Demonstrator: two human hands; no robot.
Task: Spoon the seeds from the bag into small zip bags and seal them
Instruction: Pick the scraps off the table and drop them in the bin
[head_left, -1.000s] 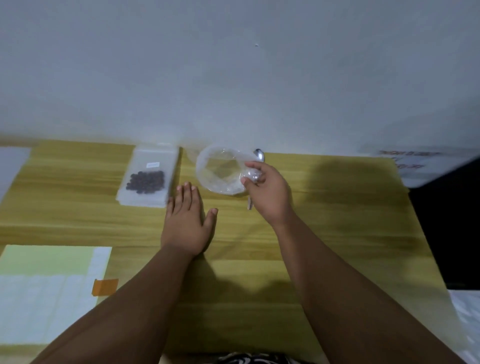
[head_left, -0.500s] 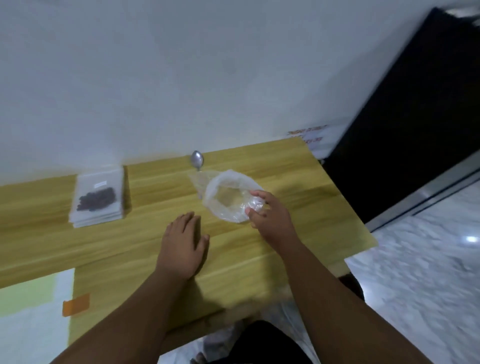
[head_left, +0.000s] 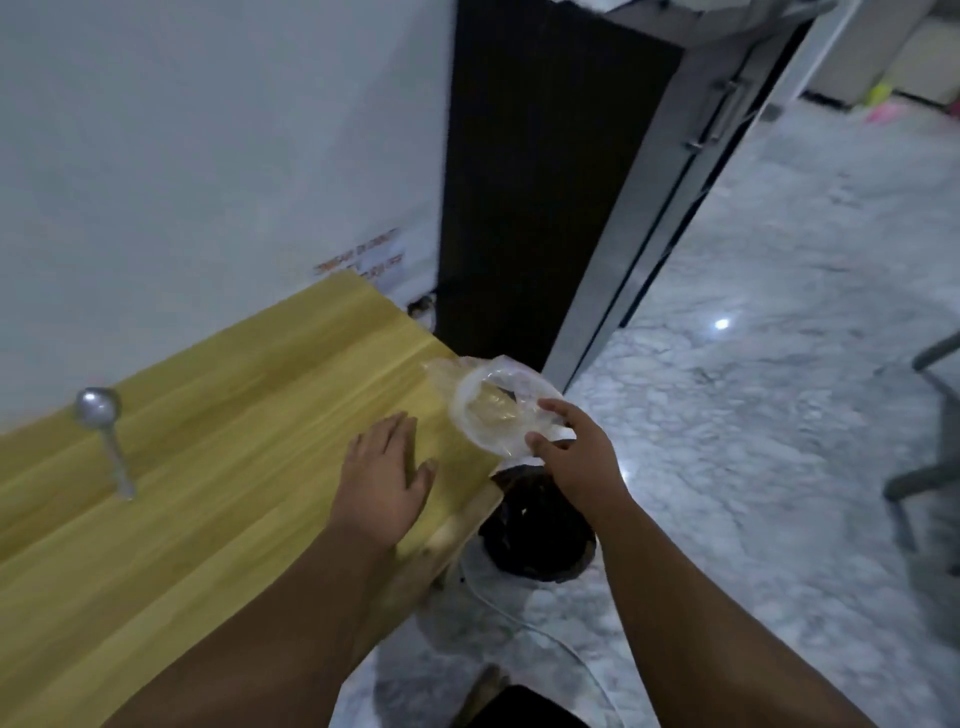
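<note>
My right hand (head_left: 576, 460) pinches the rim of a clear, crumpled plastic bag (head_left: 491, 410), which looks empty and hangs at the table's right edge, above a dark bin. My left hand (head_left: 382, 480) lies flat, fingers straight, on the wooden table (head_left: 218, 467) just left of the bag. A metal spoon (head_left: 101, 431) lies on the table at the far left, bowl toward the wall. The small zip bags with seeds are out of view.
A round bin with a black liner (head_left: 535, 540) stands on the floor beside the table's right edge. A marble floor (head_left: 753, 415) spreads to the right, a dark doorway (head_left: 530, 208) lies behind, and a chair leg (head_left: 919, 473) shows at far right.
The view has swung right. My right hand has carried the bag from the middle of the table to its right edge, over the bin. The stack of zip bags has left the frame.
</note>
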